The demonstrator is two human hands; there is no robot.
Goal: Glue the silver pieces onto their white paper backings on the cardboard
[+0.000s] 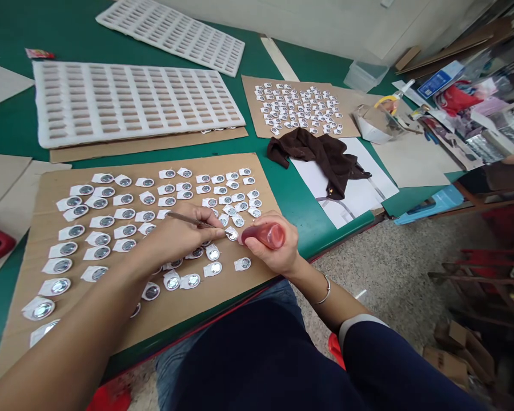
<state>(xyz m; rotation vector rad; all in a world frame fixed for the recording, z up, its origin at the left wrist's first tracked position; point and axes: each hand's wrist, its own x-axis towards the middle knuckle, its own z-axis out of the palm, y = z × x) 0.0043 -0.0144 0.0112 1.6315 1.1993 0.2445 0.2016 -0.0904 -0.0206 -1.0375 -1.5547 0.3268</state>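
Note:
My left hand is closed on thin metal tweezers, whose tips reach a small round silvery piece on a white tab. Wrapped in the fingers of my right hand is a red squeeze bottle, tilted with its narrow end toward that same piece; whether it touches cannot be made out. Many similar silvery pieces with white tabs lie in loose rows on a brown cardboard sheet. My left forearm hides some of them.
Behind the cardboard sit white slotted foam trays. A second cardboard sheet with more silvery pieces lies at the back right. Nearer are a dark brown cloth and white paper. The green table's front edge runs close to my body.

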